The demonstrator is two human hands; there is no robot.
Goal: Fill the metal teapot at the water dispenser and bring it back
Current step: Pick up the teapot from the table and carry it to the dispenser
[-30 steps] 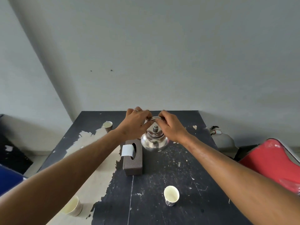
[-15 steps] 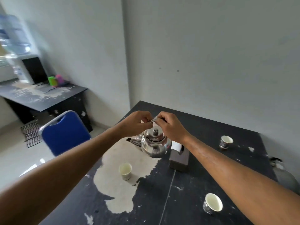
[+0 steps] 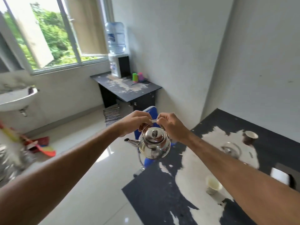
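Observation:
The shiny metal teapot (image 3: 153, 144) hangs in the air in front of me, lid on, spout pointing left. My left hand (image 3: 135, 123) and my right hand (image 3: 172, 127) both pinch its thin wire handle from above. It is off the dark table (image 3: 162, 189) and over the table's left edge. The water dispenser (image 3: 117, 62), with a big clear bottle on top, stands on a small dark desk (image 3: 129, 91) in the far corner by the window.
A blue chair (image 3: 148, 159) stands behind the teapot, between me and the desk. Paper cups (image 3: 213, 184) and a glass lid (image 3: 231, 150) sit on the table. Green and pink cups (image 3: 138, 77) stand beside the dispenser. A white sink (image 3: 16, 98) is at left; glossy tiled floor lies between.
The teapot has been lifted off the table and carried left. My view has turned left, bringing the window, the dispenser and the sink into sight. Both hands kept their hold on the handle.

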